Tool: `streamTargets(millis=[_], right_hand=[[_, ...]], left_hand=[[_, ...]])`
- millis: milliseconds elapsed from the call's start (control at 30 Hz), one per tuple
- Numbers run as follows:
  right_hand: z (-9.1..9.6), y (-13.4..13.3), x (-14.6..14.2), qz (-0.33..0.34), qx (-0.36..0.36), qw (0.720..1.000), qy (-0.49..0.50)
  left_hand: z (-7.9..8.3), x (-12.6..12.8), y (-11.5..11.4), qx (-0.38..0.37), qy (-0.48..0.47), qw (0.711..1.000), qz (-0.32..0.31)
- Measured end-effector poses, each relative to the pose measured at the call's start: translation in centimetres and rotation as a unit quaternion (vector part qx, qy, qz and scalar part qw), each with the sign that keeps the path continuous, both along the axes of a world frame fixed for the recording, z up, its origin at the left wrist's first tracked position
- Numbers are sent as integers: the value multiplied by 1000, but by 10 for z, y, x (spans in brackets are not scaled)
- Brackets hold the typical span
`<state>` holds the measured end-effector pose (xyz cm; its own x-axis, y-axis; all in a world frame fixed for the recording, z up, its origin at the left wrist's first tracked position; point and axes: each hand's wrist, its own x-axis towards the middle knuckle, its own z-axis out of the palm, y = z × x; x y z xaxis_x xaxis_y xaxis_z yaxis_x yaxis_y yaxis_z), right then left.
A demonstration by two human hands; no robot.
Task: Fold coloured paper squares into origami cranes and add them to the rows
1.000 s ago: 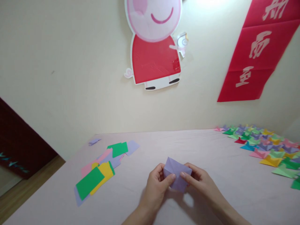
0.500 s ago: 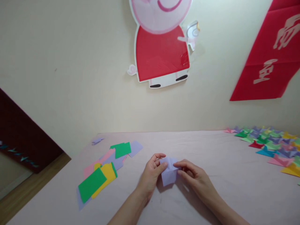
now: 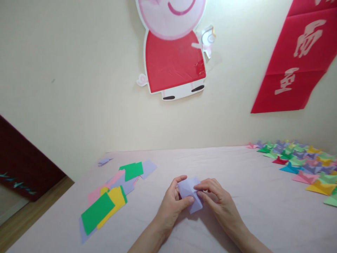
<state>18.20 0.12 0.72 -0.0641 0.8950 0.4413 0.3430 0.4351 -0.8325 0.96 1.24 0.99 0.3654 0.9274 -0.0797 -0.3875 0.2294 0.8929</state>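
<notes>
A small lilac sheet of origami paper (image 3: 187, 188) with creases is held just above the table, tilted. My left hand (image 3: 173, 200) grips its left side, thumb across the lower front and fingers behind. My right hand (image 3: 217, 196) pinches the paper's right edge between thumb and forefinger. Part of the sheet is hidden by the fingers, so its exact fold cannot be made out.
Loose green, yellow, pink and lilac papers (image 3: 98, 213) lie at the left. A folded lilac piece (image 3: 104, 161) sits at the far left corner. Rows of folded paper cranes (image 3: 319, 187) stand at the right. Behind the table (image 3: 147, 225) rises a wall (image 3: 105, 88).
The lilac paper has turned in my hands. My left thumb has slid lower on it, and my right fingers still pinch the right edge. The whole view has shifted slightly.
</notes>
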Motion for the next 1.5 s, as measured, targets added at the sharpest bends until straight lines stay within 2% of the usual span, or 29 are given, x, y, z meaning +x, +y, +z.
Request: streamTargets(millis=[100,267,533,733,1033,1333,1500], right_hand=[[-1,0,1,-9,14,1000,-15],[0,1,1,-46,40,997,-46],[1,0,-4,18,2,1000,-8],[2,-1,-5,33,11,999,-19],[5,-2,-4,8,56,996,-63],[-1,2,-2,5,-34,999,-1],[-2,2,-2,4,-19,1000,-10]], left_hand=[[-3,1,0,2,6,1000,-2],[-5,5,-2,36,34,997,52],[-9,3,-4,166,133,973,87],[-10,5,-4,157,123,977,74],[-7,3,-4,166,123,977,50],[-3,-1,-2,119,100,986,67],[-1,2,-2,117,88,987,62]])
